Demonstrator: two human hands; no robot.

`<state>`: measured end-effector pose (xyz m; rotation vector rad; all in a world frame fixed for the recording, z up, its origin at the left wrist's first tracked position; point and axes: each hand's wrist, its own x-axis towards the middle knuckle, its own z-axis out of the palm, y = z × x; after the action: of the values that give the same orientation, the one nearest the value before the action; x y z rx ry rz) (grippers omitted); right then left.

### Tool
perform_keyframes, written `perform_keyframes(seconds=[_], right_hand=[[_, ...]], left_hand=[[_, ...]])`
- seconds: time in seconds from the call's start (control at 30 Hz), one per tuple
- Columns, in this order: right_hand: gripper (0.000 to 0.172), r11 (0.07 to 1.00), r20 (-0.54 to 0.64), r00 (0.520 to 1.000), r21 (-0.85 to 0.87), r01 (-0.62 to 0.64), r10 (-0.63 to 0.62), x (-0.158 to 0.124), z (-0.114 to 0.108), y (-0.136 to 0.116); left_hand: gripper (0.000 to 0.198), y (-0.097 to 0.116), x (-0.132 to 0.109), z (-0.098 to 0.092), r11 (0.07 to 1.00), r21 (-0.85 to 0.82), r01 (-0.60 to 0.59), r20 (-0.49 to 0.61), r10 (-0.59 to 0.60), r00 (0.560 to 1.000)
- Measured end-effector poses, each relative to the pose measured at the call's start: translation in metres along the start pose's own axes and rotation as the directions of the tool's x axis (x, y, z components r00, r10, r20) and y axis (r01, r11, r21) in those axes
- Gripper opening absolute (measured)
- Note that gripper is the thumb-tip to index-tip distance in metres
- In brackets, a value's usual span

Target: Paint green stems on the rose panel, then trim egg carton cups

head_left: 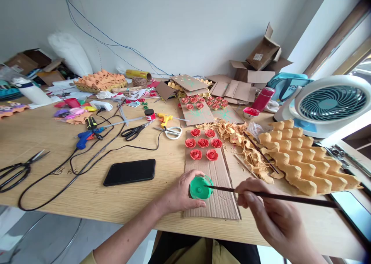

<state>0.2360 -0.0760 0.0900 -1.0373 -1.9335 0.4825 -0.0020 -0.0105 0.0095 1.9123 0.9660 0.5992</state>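
Note:
My left hand [185,192] is wrapped round a small cup of green paint [199,190], its open top facing me. My right hand [266,206] grips a long dark paintbrush [290,199], whose tip dips into the green paint. Under the cup lies a strip of corrugated cardboard [213,210]. On the far part of that strip sit several red paper roses [203,142], beyond my hands. More red roses [194,101] stand on green-spattered cardboard pieces [198,115] further back.
Left of my hands lies a black phone [129,172], with scissors [21,169] and glue guns [84,139] about it. An egg tray [301,155], peeled scraps [257,159] and a fan [330,101] are at right. Cords [62,165] cross the table.

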Motion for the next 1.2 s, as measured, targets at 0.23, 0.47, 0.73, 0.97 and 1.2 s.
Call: perform_keyframes(seconds=[0.23, 0.47, 0.73, 0.97, 1.2], right_hand=[[0.019, 0.995, -0.113, 0.993, 0.094, -0.031, 0.041, 0.005, -0.005, 0.010], [0.018, 0.997, -0.047, 0.999, -0.079, -0.011, 0.007, 0.007, 0.008, 0.029], [0.020, 0.983, 0.152, 0.982, -0.129, 0.132, -0.112, 0.004, 0.031, 0.038], [0.020, 0.977, 0.110, 0.988, -0.171, 0.128, -0.111, 0.003, 0.042, 0.050], [0.025, 0.982, 0.022, 0.997, -0.176, 0.075, -0.073, -0.004, 0.051, 0.061]], left_hand=[[0.072, 0.001, -0.007, -0.031, 0.997, 0.057, 0.059, -0.017, -0.058, 0.998], [0.070, -0.015, -0.005, -0.048, 0.992, 0.110, 0.057, -0.144, -0.041, 0.989], [0.071, -0.020, -0.011, -0.051, 0.993, 0.098, 0.059, -0.100, -0.049, 0.994], [0.068, -0.019, -0.011, -0.049, 0.991, 0.135, 0.015, -0.052, -0.008, 0.999], [0.069, -0.017, -0.011, -0.049, 0.989, 0.145, 0.034, -0.033, -0.029, 0.999]])
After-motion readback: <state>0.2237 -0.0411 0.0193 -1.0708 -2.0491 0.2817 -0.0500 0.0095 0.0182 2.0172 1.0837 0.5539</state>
